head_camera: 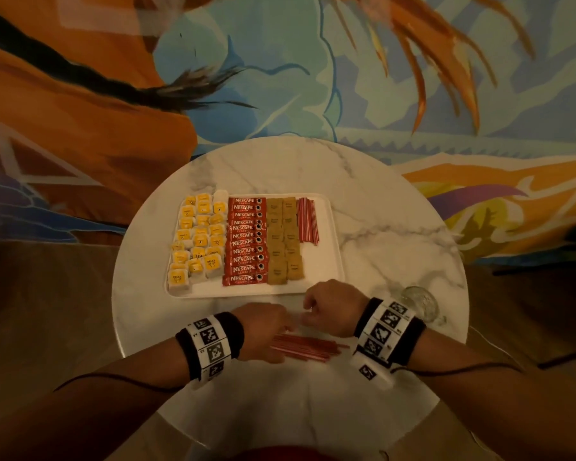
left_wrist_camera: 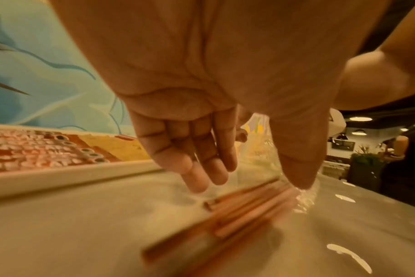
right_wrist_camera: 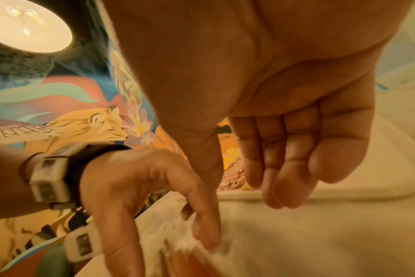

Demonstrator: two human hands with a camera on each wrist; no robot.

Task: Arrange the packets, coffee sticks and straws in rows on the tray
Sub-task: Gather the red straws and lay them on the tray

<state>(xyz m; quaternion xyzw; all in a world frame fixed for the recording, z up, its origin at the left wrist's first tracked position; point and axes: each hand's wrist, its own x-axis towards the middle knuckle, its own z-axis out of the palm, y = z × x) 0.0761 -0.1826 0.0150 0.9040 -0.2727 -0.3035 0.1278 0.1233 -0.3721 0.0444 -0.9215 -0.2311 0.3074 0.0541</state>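
Note:
A white tray [head_camera: 323,271] on the round marble table holds rows of yellow tea packets [head_camera: 197,241], red coffee sticks [head_camera: 245,242], brown packets [head_camera: 285,241] and red straws [head_camera: 308,224]. A loose bundle of red straws [head_camera: 310,349] lies on the table in front of the tray. My left hand [head_camera: 280,327] hovers over that bundle, fingers fairly straight, and its thumb tip touches a crinkled clear wrapper [left_wrist_camera: 306,198] at the straw ends [left_wrist_camera: 244,211]. My right hand [head_camera: 326,307] hangs just right of it, fingers loosely curled, with nothing visible in them.
A clear glass [head_camera: 418,302] stands on the table [head_camera: 379,227] right of my right wrist. The tray's near rim [left_wrist_camera: 71,176] runs just beyond my hands. The right part of the tray beside and below its straws is bare. A painted wall rises behind the table.

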